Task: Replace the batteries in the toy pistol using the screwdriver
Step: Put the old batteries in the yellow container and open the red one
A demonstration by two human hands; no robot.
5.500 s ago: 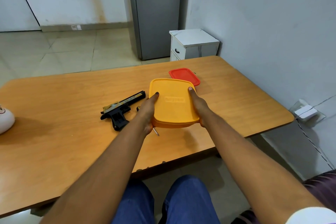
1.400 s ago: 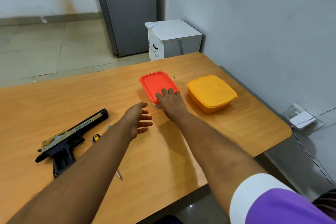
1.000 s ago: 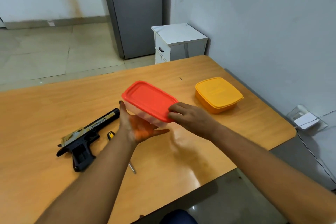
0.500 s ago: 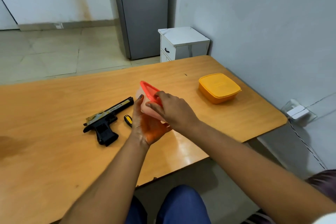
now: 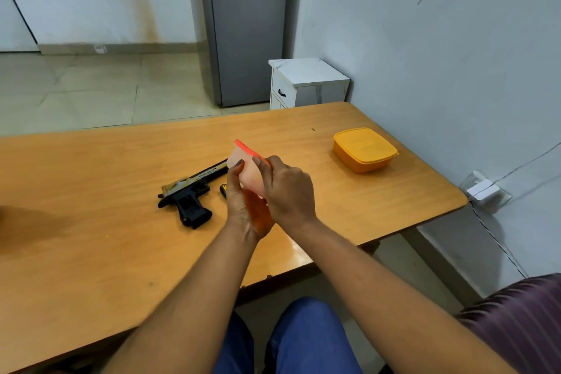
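Observation:
A clear box with a red lid [image 5: 246,168] is held tilted on edge above the wooden table [image 5: 91,222]. My left hand [image 5: 244,200] cups its underside, and my right hand [image 5: 287,188] grips the lid side. The black and gold toy pistol [image 5: 189,193] lies flat on the table just left of my hands. Only the yellow and black handle of the screwdriver [image 5: 223,189] shows beside my left hand; its shaft is hidden. What the box holds cannot be seen.
A closed yellow box [image 5: 364,149] sits at the table's far right, near the wall. A white bedside cabinet [image 5: 306,84] and a grey fridge [image 5: 247,24] stand beyond the table. A white socket with a cable [image 5: 484,191] hangs at the wall on the right.
I set the yellow box down at the right, then picked the red-lidded box off the table with both hands. It has been tipped from flat onto its edge.

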